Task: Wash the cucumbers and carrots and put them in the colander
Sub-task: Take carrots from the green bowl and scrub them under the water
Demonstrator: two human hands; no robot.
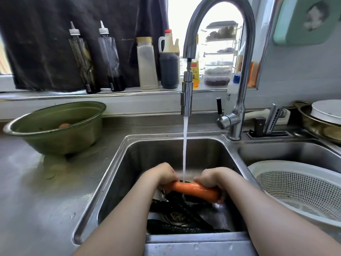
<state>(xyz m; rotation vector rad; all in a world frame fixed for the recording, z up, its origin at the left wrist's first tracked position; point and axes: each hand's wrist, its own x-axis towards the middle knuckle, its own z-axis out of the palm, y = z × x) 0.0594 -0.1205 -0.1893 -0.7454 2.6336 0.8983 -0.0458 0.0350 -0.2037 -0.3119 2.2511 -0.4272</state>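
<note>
An orange carrot point(191, 191) lies level under the running water over the left sink basin point(140, 156). My left hand point(162, 173) grips its left end and my right hand point(212, 179) grips its right end. Dark green cucumbers point(177, 229) lie on the basin floor beneath, around the drain. The white colander point(302, 189) sits in the right basin and looks empty where it shows. In the green bowl point(55, 137) on the left counter, another carrot point(64, 125) is partly visible.
The tall faucet point(187, 100) pours a stream into the left basin. Bottles and jars line the window sill behind. A knife block point(267, 126) and a metal bowl with a white plate point(324, 119) stand at the back right. Wet steel counter point(36, 200) stretches left.
</note>
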